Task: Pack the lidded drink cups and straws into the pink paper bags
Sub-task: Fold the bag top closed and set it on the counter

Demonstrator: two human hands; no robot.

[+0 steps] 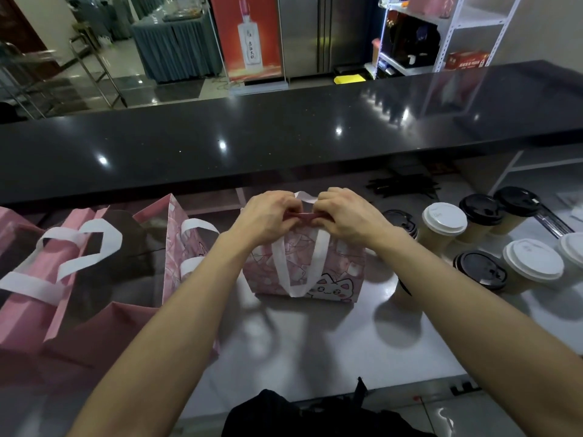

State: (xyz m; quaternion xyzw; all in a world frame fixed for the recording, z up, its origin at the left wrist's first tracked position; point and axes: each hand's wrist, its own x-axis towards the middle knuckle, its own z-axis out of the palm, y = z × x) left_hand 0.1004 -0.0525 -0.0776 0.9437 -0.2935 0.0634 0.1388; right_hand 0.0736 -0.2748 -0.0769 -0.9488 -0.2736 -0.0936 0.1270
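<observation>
Together the left hand (270, 216) and right hand (346, 212) pinched the pink bag's (303, 272) folded top — fingers curled tight; lidded cups (441, 228) clustered at three o'clock.

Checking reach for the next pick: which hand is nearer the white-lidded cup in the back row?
Right. The right hand pinches the bag top just left of the white-lidded cup; the left hand is farther left.

The pink paper bag (328, 272) at frame centre looks matt, with a white paper handle (284, 269). Cup lids (444, 217) look smooth plastic. The black counter (284, 134) across mid-frame is glossy.
</observation>
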